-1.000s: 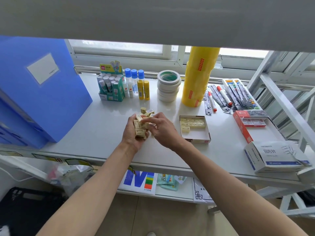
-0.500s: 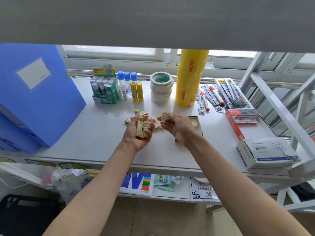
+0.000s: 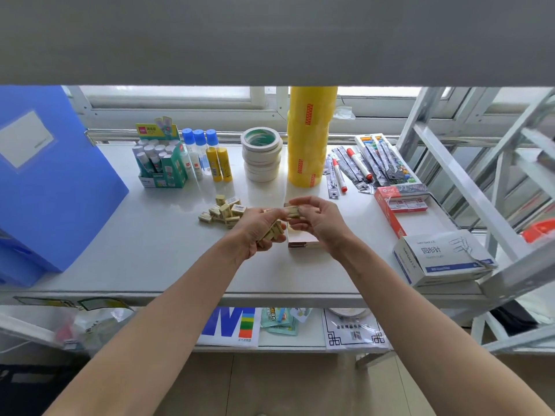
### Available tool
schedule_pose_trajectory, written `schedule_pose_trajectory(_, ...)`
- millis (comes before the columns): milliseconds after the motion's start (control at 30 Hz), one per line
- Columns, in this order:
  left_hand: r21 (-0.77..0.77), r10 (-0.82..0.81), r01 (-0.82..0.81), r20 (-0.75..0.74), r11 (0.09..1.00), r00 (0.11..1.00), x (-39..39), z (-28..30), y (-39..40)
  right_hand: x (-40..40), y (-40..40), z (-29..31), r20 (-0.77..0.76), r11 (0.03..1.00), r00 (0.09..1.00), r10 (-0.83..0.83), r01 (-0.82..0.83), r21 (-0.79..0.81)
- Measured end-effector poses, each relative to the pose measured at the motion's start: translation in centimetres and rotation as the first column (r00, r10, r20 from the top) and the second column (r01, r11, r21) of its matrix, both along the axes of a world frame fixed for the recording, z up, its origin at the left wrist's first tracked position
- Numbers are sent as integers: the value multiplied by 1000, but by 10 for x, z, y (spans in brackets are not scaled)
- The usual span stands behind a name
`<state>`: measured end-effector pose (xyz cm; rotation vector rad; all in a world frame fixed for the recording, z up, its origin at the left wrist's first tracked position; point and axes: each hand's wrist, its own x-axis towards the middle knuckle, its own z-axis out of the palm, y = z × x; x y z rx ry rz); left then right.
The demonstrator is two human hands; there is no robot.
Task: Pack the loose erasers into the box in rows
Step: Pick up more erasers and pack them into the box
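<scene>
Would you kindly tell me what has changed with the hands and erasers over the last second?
The right hand left the left hand's bunch and now pinches one eraser above the box. The left hand followed rightward, gripping its bunch of erasers. The loose pile remains on the table.

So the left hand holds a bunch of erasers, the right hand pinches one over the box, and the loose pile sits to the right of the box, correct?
Not quite. In the head view the loose pile lies left of the box, not right. The rest holds: the left hand holds a bunch of erasers, and the right hand pinches one eraser over the box.
</scene>
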<state>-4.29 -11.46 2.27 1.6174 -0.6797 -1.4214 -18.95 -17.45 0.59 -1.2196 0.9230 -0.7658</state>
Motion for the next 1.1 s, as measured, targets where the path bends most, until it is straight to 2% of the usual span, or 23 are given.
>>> schedule_pose_trajectory(100,-2,-19,19,66,1000,998,-6,2,-6,-10,-3,2,-175,978,983,61,-94,-187)
schedule_pose_trajectory(167,2,-44,44,97,999,994,-9,3,-8,-16,-5,3,-326,939,944,52,-157,-305)
schedule_pose_trajectory(233,0,-43,43,130,999,991,-12,1,-9,-20,-6,4,-406,902,914,20,-192,-387)
schedule_pose_trajectory(300,-26,0,6,225,1000,974,-13,-4,-11,-24,-10,2,-500,836,860,-101,-200,-512)
schedule_pose_trajectory(367,-68,26,4,435,998,900,-10,-10,-13,-31,-18,0,-601,754,754,-265,-226,-616)
schedule_pose_trajectory(467,-56,-21,83,693,995,721,-8,-19,-12,-37,-26,-5,-711,729,649,-271,-344,-592)
schedule_pose_trajectory(567,8,-98,153,799,988,593,-10,-29,-12,-32,-26,-9,-796,691,561,-225,-484,-536)
schedule_pose_trajectory(733,72,-151,197,895,978,419,-14,-39,-15,-23,-25,-17,-832,646,509,-220,-562,-516)
schedule_pose_trajectory(933,89,-157,197,920,976,359,-13,-43,-18,-24,-23,-24,-797,658,554,-240,-511,-553)
schedule_pose_trajectory(1100,103,-167,191,917,976,362,-13,-43,-18,-22,-21,-26,-782,651,570,-252,-499,-573)
